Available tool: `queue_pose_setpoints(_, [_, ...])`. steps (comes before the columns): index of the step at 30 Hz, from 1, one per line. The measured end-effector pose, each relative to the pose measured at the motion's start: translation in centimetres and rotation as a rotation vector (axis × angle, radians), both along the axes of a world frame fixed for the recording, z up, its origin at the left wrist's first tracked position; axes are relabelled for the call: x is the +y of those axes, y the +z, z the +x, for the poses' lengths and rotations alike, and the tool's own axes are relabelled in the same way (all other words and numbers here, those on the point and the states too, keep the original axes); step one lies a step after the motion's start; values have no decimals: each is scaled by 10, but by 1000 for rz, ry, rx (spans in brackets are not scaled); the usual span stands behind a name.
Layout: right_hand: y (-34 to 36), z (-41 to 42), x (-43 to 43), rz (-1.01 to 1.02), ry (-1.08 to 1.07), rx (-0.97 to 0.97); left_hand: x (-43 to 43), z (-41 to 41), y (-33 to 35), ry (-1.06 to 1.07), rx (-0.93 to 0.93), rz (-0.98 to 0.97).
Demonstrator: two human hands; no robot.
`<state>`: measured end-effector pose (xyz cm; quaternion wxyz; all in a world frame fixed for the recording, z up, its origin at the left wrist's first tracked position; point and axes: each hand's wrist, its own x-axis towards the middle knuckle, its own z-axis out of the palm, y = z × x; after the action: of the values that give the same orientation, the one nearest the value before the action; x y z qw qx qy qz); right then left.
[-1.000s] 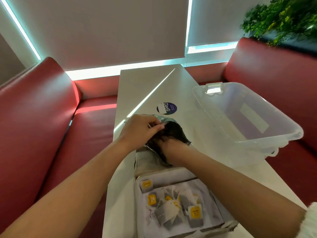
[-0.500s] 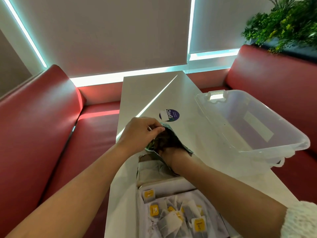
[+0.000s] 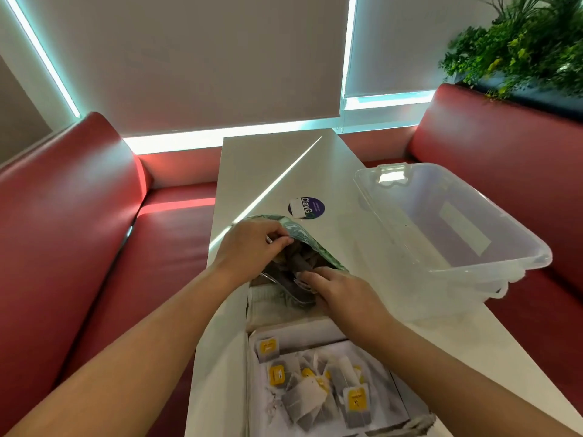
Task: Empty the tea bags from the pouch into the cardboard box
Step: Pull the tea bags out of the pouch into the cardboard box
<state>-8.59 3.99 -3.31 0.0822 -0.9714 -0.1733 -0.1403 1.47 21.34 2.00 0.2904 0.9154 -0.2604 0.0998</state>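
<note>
A green patterned foil pouch (image 3: 318, 247) lies open on the white table (image 3: 271, 171), its mouth towards me. My left hand (image 3: 252, 247) pinches the pouch's upper lip and holds it open. My right hand (image 3: 340, 294) is at the mouth, fingertips closed on dark tea bags (image 3: 299, 266) inside. Just in front of me sits the open cardboard box (image 3: 268, 313), with several tea bags (image 3: 315, 395) with yellow tags lying in it.
A clear plastic tub (image 3: 457, 234) stands on the table's right side, overhanging the edge. A round dark sticker (image 3: 306, 207) is on the tabletop beyond the pouch. Red benches (image 3: 79, 231) flank the table; a green plant (image 3: 520, 48) is at the back right.
My right hand has drawn back out of the pouch, from deep inside to its mouth. The left hand keeps its pinch on the lip. The view has tilted a little.
</note>
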Motion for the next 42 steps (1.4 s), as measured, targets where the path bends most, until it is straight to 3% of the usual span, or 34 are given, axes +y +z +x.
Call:
queue_pose_setpoints(4, [4, -42, -7, 195, 115, 95, -3, -2, 1, 27, -11, 8])
queue_pose_setpoints(9, [-25, -65, -9, 193, 129, 302, -3, -5, -1, 36, -15, 7])
queue_pose_setpoints(15, [-49, -66, -14, -21, 69, 623, 0, -13, -4, 29, -25, -7])
queue_pose_setpoints(20, [-50, -66, -19, -76, 88, 725, 1, -11, -9, 0, -57, -53])
queue_pose_setpoints(23, [-41, -65, -21, -5, 80, 672, 1, -9, -8, 1, -60, -67])
queue_pose_setpoints(26, [-29, -60, -23, 225, 35, 497, 0, -7, -7, -7, -58, -73])
queue_pose_setpoints(30, [-22, -38, -21, 536, -184, 206, 0, -8, -8, 8, -106, -130])
queue_pose_setpoints(32, [-18, -22, -18, 642, -273, 201, -1, -11, -11, 30, -159, -179])
queue_pose_setpoints(36, [-16, 10, -7, 540, -278, 308, -3, -18, -21, 51, -237, -266])
queue_pose_setpoints(42, [-7, 18, 16, 642, -212, 168, 1, -24, -13, 59, -388, -359])
